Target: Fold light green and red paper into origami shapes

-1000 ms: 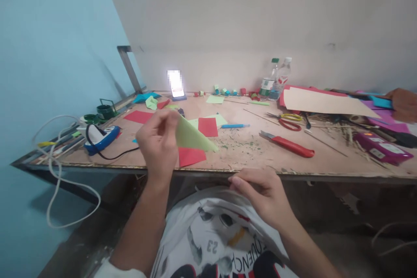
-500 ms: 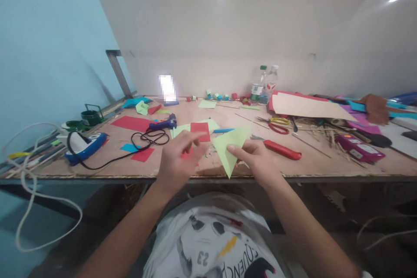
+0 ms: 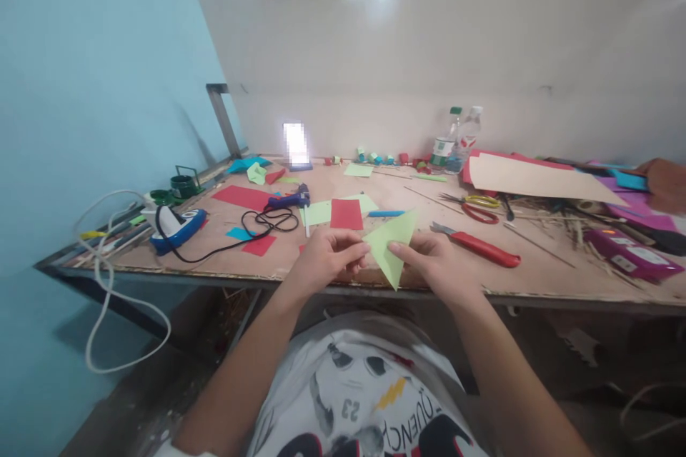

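A light green sheet of paper [image 3: 393, 253], folded to a triangle with one point downward, is held up at the table's front edge. My right hand [image 3: 442, 260] grips its right side, thumb lying on the front face and the other fingers hidden behind. My left hand [image 3: 335, 257] is closed at the paper's left corner, thumb and index finger pinched together there. Beyond my hands lie a red paper rectangle [image 3: 346, 214] and a blue stick-like piece [image 3: 386, 213]. Right of my right hand is a red-handled utility knife [image 3: 485, 248].
A blue glue gun [image 3: 289, 198] with a black cord and a blue-and-white power strip [image 3: 179, 230] lie left. Scissors [image 3: 476, 207], a purple box [image 3: 632, 255] and stacked paper sheets [image 3: 541, 175] are right. Two bottles [image 3: 444, 146] and a lit phone [image 3: 296, 145] stand behind.
My left hand has moved in to the paper's left corner, and its fingers have closed from a spread pose. My right hand keeps its hold. The whole view has shifted slightly.
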A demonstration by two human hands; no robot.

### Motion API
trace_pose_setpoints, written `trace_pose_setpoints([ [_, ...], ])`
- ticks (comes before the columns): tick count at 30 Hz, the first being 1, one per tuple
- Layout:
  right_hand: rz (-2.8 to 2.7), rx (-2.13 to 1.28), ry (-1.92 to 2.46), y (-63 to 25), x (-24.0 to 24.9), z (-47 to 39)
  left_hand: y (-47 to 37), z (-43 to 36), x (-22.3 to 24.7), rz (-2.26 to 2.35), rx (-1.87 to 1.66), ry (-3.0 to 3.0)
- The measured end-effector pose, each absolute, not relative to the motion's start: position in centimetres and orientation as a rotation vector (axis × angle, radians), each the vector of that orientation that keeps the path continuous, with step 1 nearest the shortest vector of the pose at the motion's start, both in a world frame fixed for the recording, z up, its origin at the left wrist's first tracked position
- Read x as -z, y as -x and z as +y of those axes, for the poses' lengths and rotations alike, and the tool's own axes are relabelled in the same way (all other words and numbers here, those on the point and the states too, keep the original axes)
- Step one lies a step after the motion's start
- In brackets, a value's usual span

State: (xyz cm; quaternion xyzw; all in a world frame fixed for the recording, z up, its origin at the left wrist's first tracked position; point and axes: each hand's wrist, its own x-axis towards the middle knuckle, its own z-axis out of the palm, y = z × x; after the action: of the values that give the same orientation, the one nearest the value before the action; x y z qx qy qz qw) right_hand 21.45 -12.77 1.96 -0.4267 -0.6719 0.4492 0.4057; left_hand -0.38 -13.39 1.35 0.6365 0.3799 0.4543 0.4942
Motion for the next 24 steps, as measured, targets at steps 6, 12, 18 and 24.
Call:
trace_pose_setpoints([
  [6, -1.735, -1.12, 1.085, -21.62, -1.94, -12.75, 0.37, -13.74, -1.61, 0.894, -1.056, -1.532],
  [12, -1.79, -1.126, 1.076, -21.74, -1.87, -12.75, 0.37, -13.8, -1.8, 0.918, -0.997, -1.519],
  [18, -1.821, -1.12, 1.076, -21.75, -2.07, -12.77, 0.33, -13.86, -1.83, 0.956, -1.003, -1.509],
  [24, -1.822, -1.126, 1.101, -21.78, -2.02, -12.96, 0.24, -13.87, -1.72, 0.977, -1.022, -1.501],
])
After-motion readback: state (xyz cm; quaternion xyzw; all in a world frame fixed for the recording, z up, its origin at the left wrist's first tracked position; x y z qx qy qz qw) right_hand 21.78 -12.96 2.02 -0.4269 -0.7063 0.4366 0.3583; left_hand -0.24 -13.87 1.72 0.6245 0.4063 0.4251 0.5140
